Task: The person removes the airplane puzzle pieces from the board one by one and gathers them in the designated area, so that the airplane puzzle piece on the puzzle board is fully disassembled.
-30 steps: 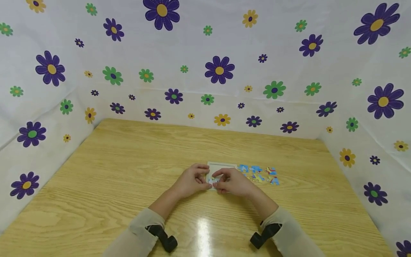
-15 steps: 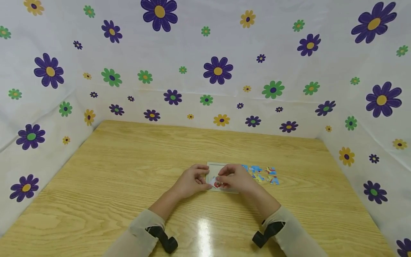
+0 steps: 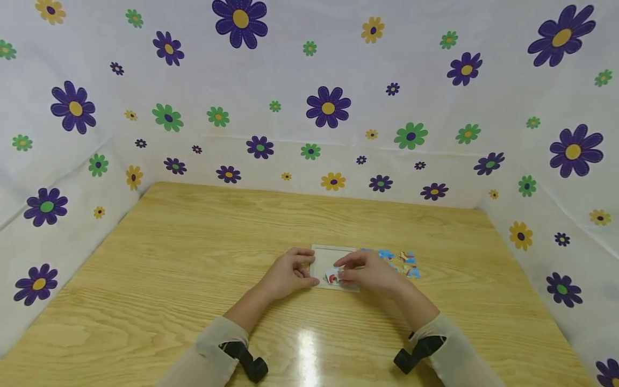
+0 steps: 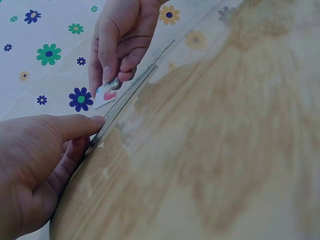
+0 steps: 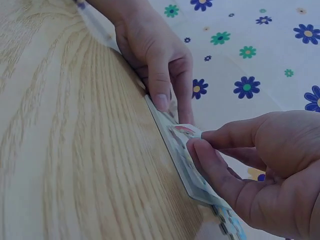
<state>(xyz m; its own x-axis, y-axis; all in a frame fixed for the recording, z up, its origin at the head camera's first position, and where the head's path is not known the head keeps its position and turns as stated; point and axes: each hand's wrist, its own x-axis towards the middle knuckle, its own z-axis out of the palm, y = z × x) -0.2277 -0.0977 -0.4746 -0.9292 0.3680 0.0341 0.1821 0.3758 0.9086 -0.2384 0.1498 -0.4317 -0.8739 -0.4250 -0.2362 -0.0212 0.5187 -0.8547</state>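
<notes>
A shallow, pale puzzle tray (image 3: 335, 248) with a raised rim lies flat on the table. My left hand (image 3: 287, 275) grips its left edge, the thumb (image 4: 82, 125) on top of the rim in the left wrist view. Between thumb and index finger my right hand (image 3: 371, 273) pinches a white jigsaw piece (image 3: 331, 276) with a red patch. The piece is tilted and close over the front part of the tray, as the right wrist view shows with the piece (image 5: 184, 129) near the rim. My right hand covers the tray's right side.
Several loose jigsaw pieces (image 3: 407, 258) in blue, yellow and red lie right of the tray, partly behind my right hand. The wooden table (image 3: 217, 231) ends at a white cloth (image 3: 280, 121) with flower prints on the back and both sides.
My right hand has moved right from the tray's front left corner, carrying the jigsaw piece, which now shows its white and red face. My left hand has stayed at the tray's edge.
</notes>
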